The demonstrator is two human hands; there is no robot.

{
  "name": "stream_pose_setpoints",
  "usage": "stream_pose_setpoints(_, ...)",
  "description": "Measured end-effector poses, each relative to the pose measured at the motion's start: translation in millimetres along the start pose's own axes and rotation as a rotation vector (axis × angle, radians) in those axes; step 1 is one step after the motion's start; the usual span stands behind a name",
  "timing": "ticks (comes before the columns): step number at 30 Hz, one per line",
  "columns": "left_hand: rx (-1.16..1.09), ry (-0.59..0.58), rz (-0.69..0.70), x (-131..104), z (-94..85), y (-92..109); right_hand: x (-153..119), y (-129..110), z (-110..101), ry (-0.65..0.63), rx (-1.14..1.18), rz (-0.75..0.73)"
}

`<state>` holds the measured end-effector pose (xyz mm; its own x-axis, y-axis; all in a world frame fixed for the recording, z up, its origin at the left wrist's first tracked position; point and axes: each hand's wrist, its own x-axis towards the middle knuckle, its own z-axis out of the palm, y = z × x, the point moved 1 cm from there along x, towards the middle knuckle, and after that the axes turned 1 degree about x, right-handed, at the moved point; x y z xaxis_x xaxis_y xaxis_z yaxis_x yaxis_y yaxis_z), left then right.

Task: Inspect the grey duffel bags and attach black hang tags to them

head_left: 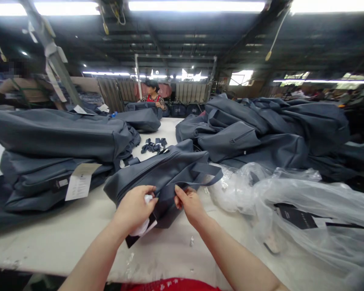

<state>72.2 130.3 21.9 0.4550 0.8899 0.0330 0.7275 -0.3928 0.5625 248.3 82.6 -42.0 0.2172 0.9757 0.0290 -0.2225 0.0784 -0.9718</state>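
A dark grey-blue bag (166, 165) with a long zipper lies tilted on the white table in front of me. My left hand (138, 206) is closed at the near left side of the bag, with a crumpled white piece, perhaps paper or cloth, in its fingers. A black and white tag (141, 234) hangs below that hand. My right hand (189, 202) pinches the bag's strap (208, 171) near its lower end, thumb on top. The strap loops out to the right. The bag's underside is hidden from me.
Stacked grey bags (57, 137) with a white paper tag (80, 182) fill the left side. A larger bag heap (261, 121) stands at right, behind clear plastic bags (291, 202). Small dark strap pieces (154, 144) lie beyond my bag. A person (153, 97) is across the table.
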Motion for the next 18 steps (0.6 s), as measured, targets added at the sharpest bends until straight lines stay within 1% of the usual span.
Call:
stream_pose_setpoints(2,0.054,-0.059,0.082,-1.4,9.8,5.8,1.8,-15.7,-0.9,-0.085,-0.116,-0.119)
stream_pose_setpoints(3,0.064,-0.076,0.112,-2.8,13.8,8.7,2.3,-24.4,-1.1,-0.17,-0.167,-0.173)
stream_pose_setpoints(4,0.061,-0.082,0.128,-4.3,16.9,11.3,2.8,-33.2,-1.1,-0.28,-0.224,-0.229)
stream_pose_setpoints(6,0.032,-0.063,0.123,-5.9,20.4,14.6,5.2,-49.0,-1.7,-0.498,-0.336,-0.352)
stream_pose_setpoints(7,0.01,-0.053,0.113,-5.8,21.0,14.8,7.5,-54.7,-2.6,-0.554,-0.368,-0.398)
stream_pose_setpoints(8,-0.01,-0.047,0.11,-5.2,21.1,14.3,10.5,-58.4,-3.8,-0.566,-0.39,-0.428)
stream_pose_setpoints(10,-0.047,-0.058,0.138,-3.3,20.4,11.1,17.3,-58.8,-5.6,-0.522,-0.43,-0.457)
stream_pose_setpoints(11,-0.067,-0.068,0.156,-2.3,19.9,9.0,20.3,-55.7,-5.6,-0.511,-0.454,-0.454)
stream_pose_setpoints(14,-0.139,-0.073,0.179,-0.2,18.2,3.5,25.9,-38.9,-2.0,-0.534,-0.476,-0.394)
stream_pose_setpoints(16,-0.219,-0.07,0.168,0.4,16.5,2.2,27.6,-28.0,0.5,-0.478,-0.432,-0.341)
stream_pose_setpoints(18,-0.322,-0.083,0.135,1.1,14.1,2.0,28.9,-21.1,0.4,-0.369,-0.386,-0.303)
